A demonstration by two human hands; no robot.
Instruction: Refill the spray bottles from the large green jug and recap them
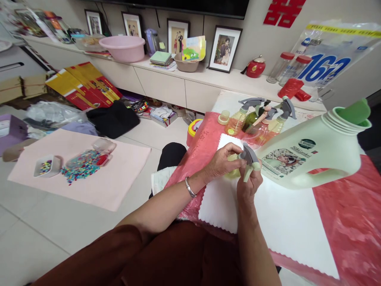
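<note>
A spray bottle with a grey and pale green trigger head (250, 155) stands over white scallop-edged paper (222, 202). My left hand (222, 161) pinches the nozzle end of the head. My right hand (251, 184) is closed around the head and its trigger from the near side. Most of the bottle's pale yellow body is hidden behind my hands. Just to the right, a large light green jug (315, 155) leans with a green scoop-like piece (357, 111) in its mouth. Several more spray bottles (236, 121) are grouped behind, beside a small pale cap (224, 117).
Red plastic sheeting (351, 206) covers the table under the paper. Behind it runs a low cabinet (160, 81) with picture frames, a pink basin (123, 47) and glass jars (281, 67). On the floor to the left, a pink mat (119, 178) holds spilled colourful bits (83, 165).
</note>
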